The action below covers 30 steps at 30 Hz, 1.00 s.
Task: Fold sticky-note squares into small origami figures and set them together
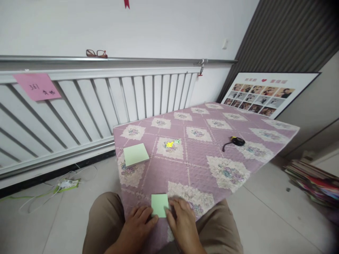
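sheet (160, 205): pale green, square, flat near the close end of the cloth (162, 173), between left hand (141, 220) and right hand (182, 218). One layer or several: cannot tell.
left hand: palm down, fingers loosely bent, touching at left edge, thumb by lower left corner. Not clenched.
right hand: palm down at right edge, thumb by lower right corner. Not clenched either.
grip: light rest or slight pinch on sheet, cannot tell from above.
sheet skew: likely to twist or buckle under uneven push from the two sides.
sheet corners: could curl or crumple under hard thumb pressure.
cloth: textured, patterned. Might ruck up under dragging palms, pulling sheet out of square; might also dent thin paper.
left knee (106, 215), right knee (221, 222): either side of cloth's close end. Could jog everything on a bump from below.
pad (136, 154): thicker, green, close to left edge. Could go over the side after a knock from left forearm.
yellow bit (170, 144), green bit (177, 141): small, side by side, ahead of sheet. Probably light, so easily scattered by a draught or sweeping arm.
black item (237, 141): well off to the right, low risk.
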{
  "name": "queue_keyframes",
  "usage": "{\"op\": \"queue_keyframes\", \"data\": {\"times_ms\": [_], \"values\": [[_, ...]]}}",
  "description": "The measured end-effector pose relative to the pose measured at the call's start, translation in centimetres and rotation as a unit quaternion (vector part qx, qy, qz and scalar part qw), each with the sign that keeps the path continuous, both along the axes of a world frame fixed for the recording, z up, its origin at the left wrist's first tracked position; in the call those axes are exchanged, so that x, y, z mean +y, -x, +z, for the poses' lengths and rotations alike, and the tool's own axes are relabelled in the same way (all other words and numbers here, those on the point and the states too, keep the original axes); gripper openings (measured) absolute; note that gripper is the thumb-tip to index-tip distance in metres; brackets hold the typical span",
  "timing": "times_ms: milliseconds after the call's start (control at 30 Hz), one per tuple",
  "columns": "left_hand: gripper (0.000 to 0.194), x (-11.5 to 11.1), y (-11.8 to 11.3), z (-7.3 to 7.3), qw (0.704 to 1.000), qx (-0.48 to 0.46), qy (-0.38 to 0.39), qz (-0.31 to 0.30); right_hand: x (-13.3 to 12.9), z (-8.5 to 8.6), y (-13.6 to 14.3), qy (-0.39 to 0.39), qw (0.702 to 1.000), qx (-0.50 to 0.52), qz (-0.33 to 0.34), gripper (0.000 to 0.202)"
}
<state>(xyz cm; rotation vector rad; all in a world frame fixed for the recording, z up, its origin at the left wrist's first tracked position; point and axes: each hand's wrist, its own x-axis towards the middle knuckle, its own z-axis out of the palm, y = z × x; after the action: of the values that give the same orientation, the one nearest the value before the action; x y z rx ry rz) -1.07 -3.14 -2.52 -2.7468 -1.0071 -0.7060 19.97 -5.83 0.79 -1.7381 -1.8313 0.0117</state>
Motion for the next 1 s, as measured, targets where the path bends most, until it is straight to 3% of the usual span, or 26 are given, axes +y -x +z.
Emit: {"op": "queue_keyframes", "data": {"times_ms": [133,300,467,667,767,867,1000], "values": [[0.021,-0.2,0.5,-0.3,0.999,-0.045,0.003,-0.006,0.7,-0.6,0.8,-0.004,0.999,-0.015,-0.039,0.016],[0.027,-0.6,0.7,-0.4,0.995,-0.056,0.077,0.032,0.6,-1.5,1.4,-0.01,0.999,-0.009,-0.052,0.006],[0.03,-0.6,0.6,-0.8,0.994,-0.062,0.08,0.034,0.7,-1.9,1.1,-0.04,0.997,-0.029,-0.051,0.029],[0.026,-0.4,0.5,-0.7,0.995,-0.067,0.066,0.03,0.9,-2.2,1.3,-0.057,0.997,-0.04,-0.032,0.022],[0.03,-0.7,0.5,-0.2,0.993,-0.091,0.068,0.044,0.8,-1.9,1.3,-0.045,0.999,-0.018,-0.016,0.007],[0.034,-1.1,0.7,0.4,0.987,-0.127,0.068,0.067,0.6,-1.0,0.8,-0.044,0.999,0.01,0.013,0.011],[0.026,-1.7,0.8,0.6,0.975,-0.195,0.037,0.097,0.1,0.7,-0.5,-0.116,0.992,-0.033,0.029,0.011]]}}
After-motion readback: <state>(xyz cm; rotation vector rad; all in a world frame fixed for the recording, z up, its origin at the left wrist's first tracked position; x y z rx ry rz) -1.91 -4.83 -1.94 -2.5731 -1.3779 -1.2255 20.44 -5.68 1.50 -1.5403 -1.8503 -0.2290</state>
